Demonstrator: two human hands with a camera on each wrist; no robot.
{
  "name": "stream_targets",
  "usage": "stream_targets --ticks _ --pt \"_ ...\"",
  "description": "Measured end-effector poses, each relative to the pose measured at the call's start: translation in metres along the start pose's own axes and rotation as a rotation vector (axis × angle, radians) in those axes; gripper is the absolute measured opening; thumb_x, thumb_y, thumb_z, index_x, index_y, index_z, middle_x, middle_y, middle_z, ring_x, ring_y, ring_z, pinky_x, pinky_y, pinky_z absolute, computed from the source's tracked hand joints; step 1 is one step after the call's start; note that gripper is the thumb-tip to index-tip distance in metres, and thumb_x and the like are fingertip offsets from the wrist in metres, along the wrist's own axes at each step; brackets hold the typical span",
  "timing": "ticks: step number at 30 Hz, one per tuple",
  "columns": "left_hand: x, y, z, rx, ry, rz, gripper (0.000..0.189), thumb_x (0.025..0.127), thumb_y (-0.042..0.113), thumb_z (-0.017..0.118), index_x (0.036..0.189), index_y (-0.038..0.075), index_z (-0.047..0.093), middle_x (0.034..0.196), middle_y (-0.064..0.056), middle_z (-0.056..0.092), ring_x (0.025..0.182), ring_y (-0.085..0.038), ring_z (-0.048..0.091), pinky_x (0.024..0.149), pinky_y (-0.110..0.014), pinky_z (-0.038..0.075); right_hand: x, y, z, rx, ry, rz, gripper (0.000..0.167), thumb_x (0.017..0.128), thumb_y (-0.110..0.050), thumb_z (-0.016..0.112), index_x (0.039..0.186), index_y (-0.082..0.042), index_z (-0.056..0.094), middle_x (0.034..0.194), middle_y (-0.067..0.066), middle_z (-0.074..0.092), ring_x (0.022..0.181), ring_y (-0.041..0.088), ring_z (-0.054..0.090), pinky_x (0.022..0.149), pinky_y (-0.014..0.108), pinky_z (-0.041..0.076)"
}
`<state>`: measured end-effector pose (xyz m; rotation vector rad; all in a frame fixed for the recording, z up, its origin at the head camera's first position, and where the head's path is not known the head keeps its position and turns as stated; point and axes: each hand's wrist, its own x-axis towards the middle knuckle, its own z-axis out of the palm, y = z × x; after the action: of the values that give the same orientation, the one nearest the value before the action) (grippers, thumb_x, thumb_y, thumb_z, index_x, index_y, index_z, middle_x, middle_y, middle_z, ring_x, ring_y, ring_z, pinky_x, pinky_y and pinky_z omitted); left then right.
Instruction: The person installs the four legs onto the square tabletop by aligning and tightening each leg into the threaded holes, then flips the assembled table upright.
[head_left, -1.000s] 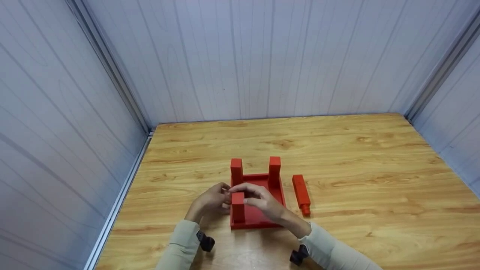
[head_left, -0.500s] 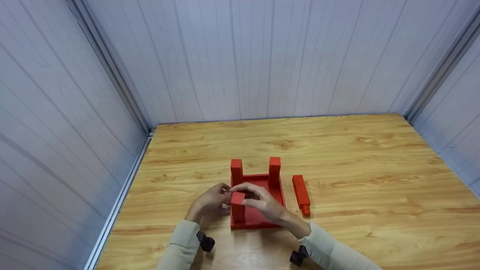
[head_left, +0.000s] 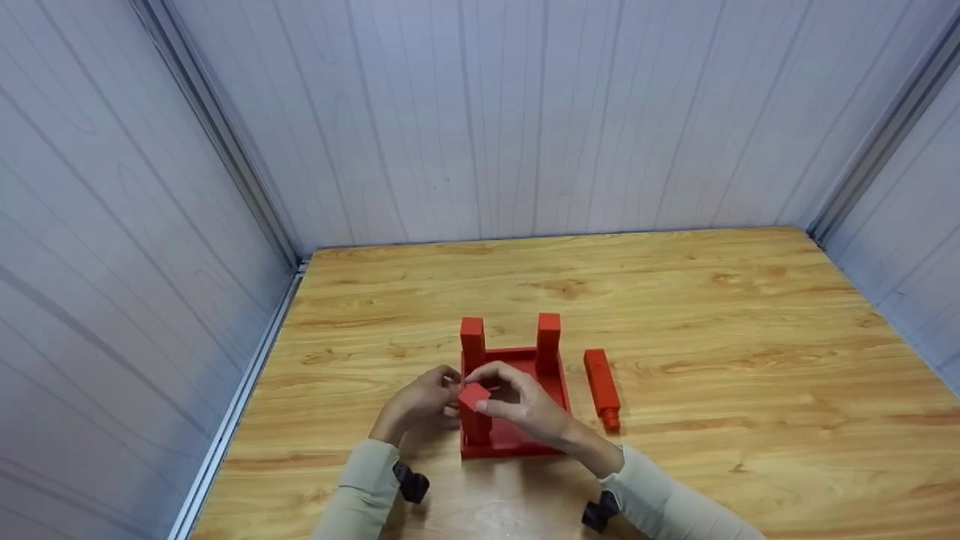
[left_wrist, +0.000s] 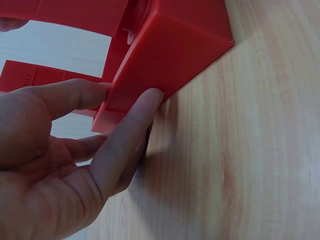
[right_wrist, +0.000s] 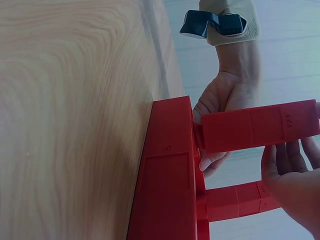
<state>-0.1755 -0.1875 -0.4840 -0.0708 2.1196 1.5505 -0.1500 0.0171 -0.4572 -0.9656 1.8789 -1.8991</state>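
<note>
One red leg stands upright at the near left corner of a red tray, its square top turned askew to the tray's sides. The right hand pinches it near that upper end, the leg between thumb and fingers; a short neck shows below, though how deep it sits is hard to judge. Just beside, the left hand grips the tray's left wall, fingers against both faces. Two more upright pieces, the far left leg and the far right leg, rise from the tray's far corners. To the tray's right, a loose leg lies on the wood-grain table, its knobbed end toward the person. Pale panels stand behind.
</note>
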Motion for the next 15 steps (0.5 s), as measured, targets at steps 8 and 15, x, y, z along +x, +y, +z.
stream_targets --ticks 8,15 --pt "0.001 0.000 -0.001 0.004 -0.007 -0.003 0.035 0.091 -0.006 0.042 0.126 -0.005 0.041 0.096 -0.014 0.060 0.079 -0.020 0.059 0.069 -0.034 0.057 -0.001 -0.001 0.000 -0.085 0.049 0.046 0.032 0.089 -0.014 0.067 0.117 -0.005 0.053 0.114 0.012 0.057 0.105 0.024 0.057 0.093 0.035 0.050" --pt "0.002 0.000 -0.002 0.049 0.009 0.012 0.036 0.089 -0.005 0.047 0.125 -0.004 0.044 0.097 -0.014 0.059 0.083 -0.022 0.059 0.069 -0.033 0.055 -0.003 -0.018 0.006 -0.110 0.086 0.061 0.032 0.087 -0.011 0.069 0.113 -0.002 0.053 0.107 0.012 0.058 0.101 0.028 0.057 0.090 0.037 0.049"
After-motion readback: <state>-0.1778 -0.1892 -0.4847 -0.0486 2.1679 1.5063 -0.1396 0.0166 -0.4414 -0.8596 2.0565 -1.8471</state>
